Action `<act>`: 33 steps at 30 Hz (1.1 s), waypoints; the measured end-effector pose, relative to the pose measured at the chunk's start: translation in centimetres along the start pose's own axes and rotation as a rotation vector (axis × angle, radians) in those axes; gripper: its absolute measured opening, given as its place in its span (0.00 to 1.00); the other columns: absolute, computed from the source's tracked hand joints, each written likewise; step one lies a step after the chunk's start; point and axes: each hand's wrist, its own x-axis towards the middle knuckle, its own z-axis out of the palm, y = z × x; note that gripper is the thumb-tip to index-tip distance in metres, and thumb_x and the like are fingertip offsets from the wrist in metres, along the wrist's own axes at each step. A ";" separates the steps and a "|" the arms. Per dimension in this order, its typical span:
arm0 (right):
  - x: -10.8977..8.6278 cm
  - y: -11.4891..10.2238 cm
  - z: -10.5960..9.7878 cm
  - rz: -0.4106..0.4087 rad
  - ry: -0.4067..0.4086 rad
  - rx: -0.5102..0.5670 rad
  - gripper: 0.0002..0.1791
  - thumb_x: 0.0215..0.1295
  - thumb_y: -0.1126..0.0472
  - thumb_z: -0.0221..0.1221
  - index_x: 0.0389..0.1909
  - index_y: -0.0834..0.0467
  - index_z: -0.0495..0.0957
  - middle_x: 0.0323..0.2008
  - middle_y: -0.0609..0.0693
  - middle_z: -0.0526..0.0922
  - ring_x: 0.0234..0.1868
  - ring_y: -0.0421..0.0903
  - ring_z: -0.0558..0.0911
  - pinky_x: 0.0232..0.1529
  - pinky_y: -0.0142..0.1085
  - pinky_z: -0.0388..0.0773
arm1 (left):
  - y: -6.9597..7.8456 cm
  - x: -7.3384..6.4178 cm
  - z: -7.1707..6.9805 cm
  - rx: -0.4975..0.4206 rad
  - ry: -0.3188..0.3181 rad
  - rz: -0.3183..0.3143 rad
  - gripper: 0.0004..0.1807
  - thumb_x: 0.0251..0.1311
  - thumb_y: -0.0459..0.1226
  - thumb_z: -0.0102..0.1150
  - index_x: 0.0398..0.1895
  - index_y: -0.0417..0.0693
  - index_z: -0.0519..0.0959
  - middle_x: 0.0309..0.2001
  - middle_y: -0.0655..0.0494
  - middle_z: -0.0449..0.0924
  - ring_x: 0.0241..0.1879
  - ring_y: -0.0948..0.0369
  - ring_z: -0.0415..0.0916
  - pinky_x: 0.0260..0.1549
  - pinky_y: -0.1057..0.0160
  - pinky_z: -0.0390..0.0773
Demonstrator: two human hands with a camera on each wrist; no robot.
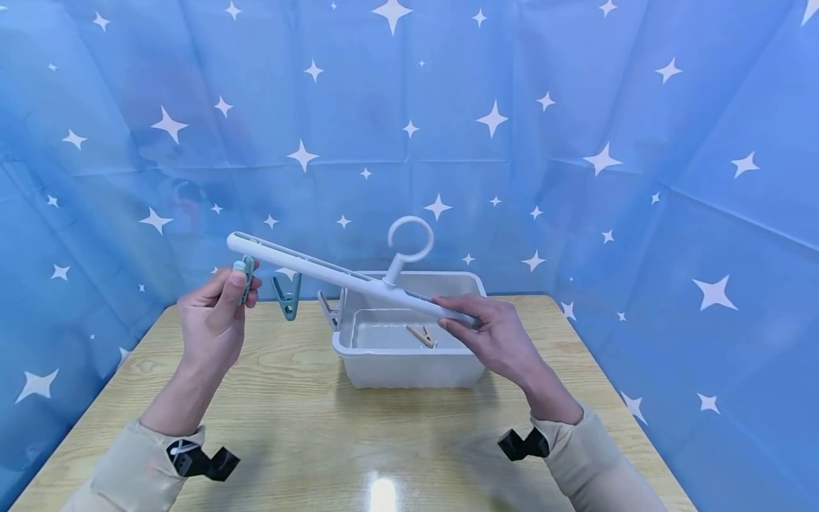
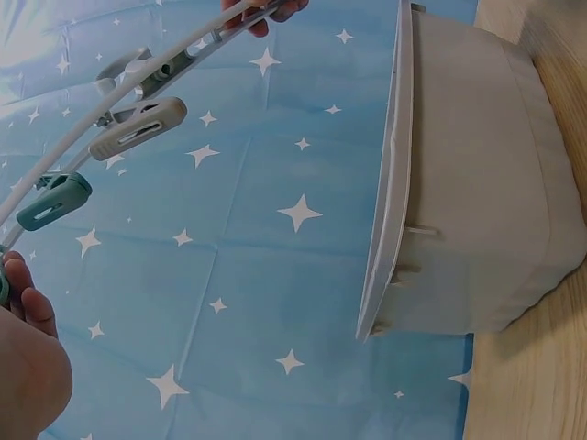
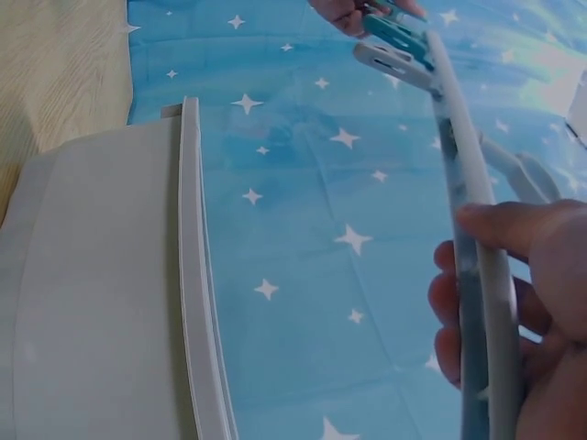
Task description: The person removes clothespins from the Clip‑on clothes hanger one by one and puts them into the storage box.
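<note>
A white clip hanger (image 1: 313, 268) with a round hook (image 1: 411, 238) is held up in the air, its left end higher. My right hand (image 1: 493, 331) grips its right end, thumb on the near side, as the right wrist view shows. At the other end, my left hand (image 1: 214, 313) pinches a green clothespin (image 1: 246, 279) just under the bar; whether it is attached is unclear. A second green clothespin (image 1: 288, 296) and a grey clothespin (image 2: 138, 128) hang from the hanger further along.
Behind and below the hanger, a whitish plastic basin (image 1: 416, 371) stands on the wooden table (image 1: 281, 405). A beige clothespin (image 1: 422, 336) lies inside it. Blue star-patterned cloth (image 1: 358, 92) surrounds the table at the back and sides.
</note>
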 end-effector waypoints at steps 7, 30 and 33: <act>-0.1 -0.1 0.0 -0.008 0.005 0.004 0.19 0.65 0.58 0.66 0.57 0.45 0.84 0.49 0.47 0.88 0.38 0.39 0.81 0.34 0.31 0.75 | 0.1 -0.1 0.0 -0.016 -0.012 0.013 0.09 0.66 0.22 0.55 0.38 0.25 0.85 0.32 0.46 0.84 0.29 0.59 0.73 0.32 0.69 0.77; -0.1 -0.1 -0.3 -0.041 -0.002 0.026 0.19 0.63 0.60 0.67 0.55 0.47 0.84 0.46 0.47 0.89 0.32 0.38 0.78 0.25 0.30 0.72 | -0.1 -0.5 0.1 0.174 0.068 0.181 0.15 0.57 0.24 0.67 0.46 0.19 0.80 0.30 0.52 0.82 0.25 0.63 0.78 0.29 0.72 0.79; -0.1 -0.1 -0.2 -0.036 0.002 0.033 0.19 0.64 0.60 0.67 0.56 0.47 0.84 0.47 0.48 0.88 0.33 0.38 0.79 0.25 0.31 0.72 | -0.2 -0.5 0.2 0.143 0.047 0.170 0.16 0.58 0.25 0.67 0.47 0.19 0.80 0.31 0.50 0.84 0.26 0.62 0.79 0.31 0.71 0.80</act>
